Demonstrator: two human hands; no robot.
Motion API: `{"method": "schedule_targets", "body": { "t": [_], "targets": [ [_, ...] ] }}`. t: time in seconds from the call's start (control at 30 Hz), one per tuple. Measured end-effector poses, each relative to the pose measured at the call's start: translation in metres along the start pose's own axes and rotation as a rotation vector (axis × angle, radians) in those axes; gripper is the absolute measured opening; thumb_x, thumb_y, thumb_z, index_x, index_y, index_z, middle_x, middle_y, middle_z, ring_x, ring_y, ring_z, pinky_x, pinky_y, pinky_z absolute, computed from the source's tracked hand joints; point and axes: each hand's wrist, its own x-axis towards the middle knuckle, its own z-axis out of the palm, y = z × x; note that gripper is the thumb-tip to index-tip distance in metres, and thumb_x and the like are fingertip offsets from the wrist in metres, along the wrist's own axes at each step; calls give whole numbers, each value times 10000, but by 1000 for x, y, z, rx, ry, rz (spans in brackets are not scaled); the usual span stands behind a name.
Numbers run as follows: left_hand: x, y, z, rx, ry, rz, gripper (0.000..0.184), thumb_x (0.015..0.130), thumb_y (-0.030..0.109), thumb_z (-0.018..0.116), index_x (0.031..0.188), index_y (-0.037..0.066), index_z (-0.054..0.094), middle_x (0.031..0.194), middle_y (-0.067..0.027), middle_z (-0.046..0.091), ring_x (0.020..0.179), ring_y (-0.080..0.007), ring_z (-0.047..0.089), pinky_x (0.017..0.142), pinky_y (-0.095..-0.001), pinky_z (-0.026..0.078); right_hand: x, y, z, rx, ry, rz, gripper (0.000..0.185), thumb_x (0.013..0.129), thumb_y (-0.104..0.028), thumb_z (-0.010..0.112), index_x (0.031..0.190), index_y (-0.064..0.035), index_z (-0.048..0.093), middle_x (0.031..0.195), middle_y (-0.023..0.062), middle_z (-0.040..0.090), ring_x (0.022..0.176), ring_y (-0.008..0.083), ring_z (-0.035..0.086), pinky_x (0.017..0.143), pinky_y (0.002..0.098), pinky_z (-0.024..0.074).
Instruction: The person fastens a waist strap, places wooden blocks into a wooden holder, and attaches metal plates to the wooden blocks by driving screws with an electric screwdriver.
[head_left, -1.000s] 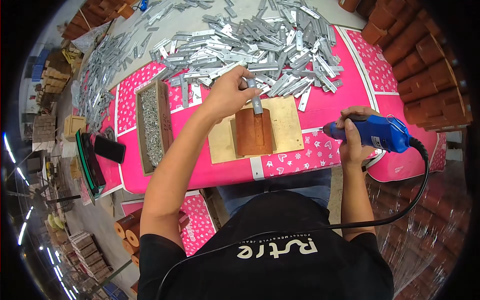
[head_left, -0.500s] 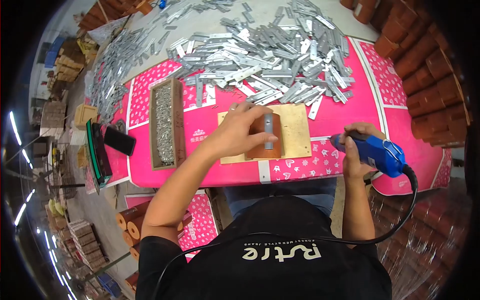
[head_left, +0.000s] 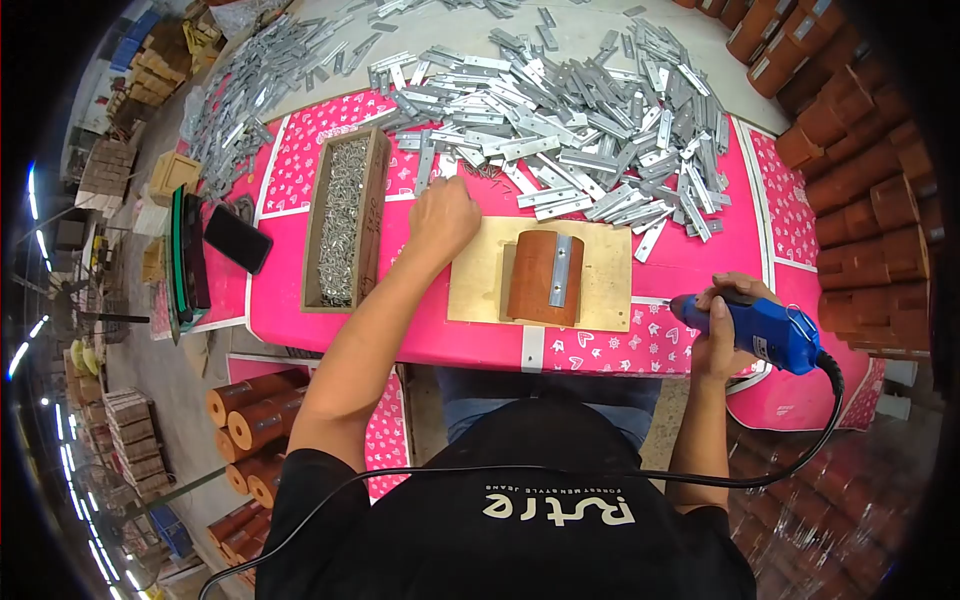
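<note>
My right hand (head_left: 722, 325) is wrapped round a blue corded power screwdriver (head_left: 775, 333), its nose pointing left over the pink cloth. My left hand (head_left: 445, 215) is closed, knuckles up, beside a few small dark screws (head_left: 483, 170) and the near edge of the metal strips. Its fingertips are hidden, so I cannot make out what they pinch. Between my hands, a brown curved piece (head_left: 532, 275) rests on a gold-coloured board (head_left: 610, 285). A grey metal strip (head_left: 561, 270) with holes lies lengthwise along its top.
A large heap of loose metal strips (head_left: 600, 130) covers the far side of the table. On the left stand a wooden box (head_left: 378, 190) of small metal fasteners and a black phone (head_left: 238, 238). Stacked brown pieces (head_left: 870, 240) line the right. The cord (head_left: 440, 470) crosses my shirt.
My left hand has let go of the brown piece and metal strip and moved left and away from me to the small screws. The right hand still holds the screwdriver. The camera view has shifted slightly.
</note>
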Motion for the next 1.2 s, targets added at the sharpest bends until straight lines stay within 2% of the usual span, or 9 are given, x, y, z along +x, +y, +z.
{"method": "schedule_targets", "body": {
  "t": [0.17,0.3,0.4,0.5,0.93,1.03,1.1,1.17,1.2],
  "targets": [
    [-5,7,-7,-105,102,142,148,789,135,593,828,-6,574,889,-211,631,788,-375,619,720,-453,507,12,-19,5,22,34,83,356,767,14,598,1109,4,501,974,212,613,669,212,598,655,334,513],
    [-51,32,-45,-940,-73,88,108,819,37,615,900,-2,555,839,-121,663,729,-203,661,631,-336,522,47,-51,11,408,-7,46,362,810,-83,564,1159,-25,484,1025,179,628,675,186,571,701,359,486],
    [-84,52,-56,-1066,-88,195,132,822,13,641,934,13,571,842,-107,669,706,-140,659,618,-265,514,66,-74,33,609,-130,15,368,848,-155,523,1194,-38,482,1037,141,626,693,175,541,712,364,462],
    [-100,70,-63,-1078,-50,253,135,842,-40,635,936,13,554,906,-78,663,814,-115,642,711,-246,517,72,-81,60,699,-210,47,376,870,-179,501,1220,-44,475,1042,129,620,706,169,533,710,359,458],
    [-115,79,-50,-1378,-101,129,173,849,-52,618,988,24,549,936,-71,657,846,-110,644,744,-247,516,71,-72,87,743,-209,164,372,869,-176,517,1214,-48,471,1006,125,630,674,168,514,677,341,440],
    [-116,77,-34,-1563,-208,63,188,845,12,636,1018,43,569,945,-36,620,853,-104,603,752,-275,506,73,-67,70,846,-193,325,378,872,-144,536,1229,-55,450,1019,95,559,737,146,474,706,308,412],
    [-112,75,-38,-1282,5,227,242,783,34,671,999,55,564,961,-61,603,877,-168,612,766,-321,495,76,-58,71,735,-114,272,330,892,-138,513,1198,-41,434,1013,88,534,750,138,463,701,303,393],
    [-110,75,-40,-1347,39,211,219,760,20,674,934,54,545,902,-81,615,834,-204,632,766,-335,486,86,-46,76,816,-336,234,320,889,-138,513,1184,-45,429,1011,90,529,747,143,465,675,290,383],
    [-117,77,-52,-1286,105,261,200,763,13,668,898,39,524,864,-84,615,803,-214,636,735,-344,491,86,-43,76,790,-300,273,299,881,-133,525,1145,-26,435,1001,100,528,735,152,452,699,293,381]
  ]
}}
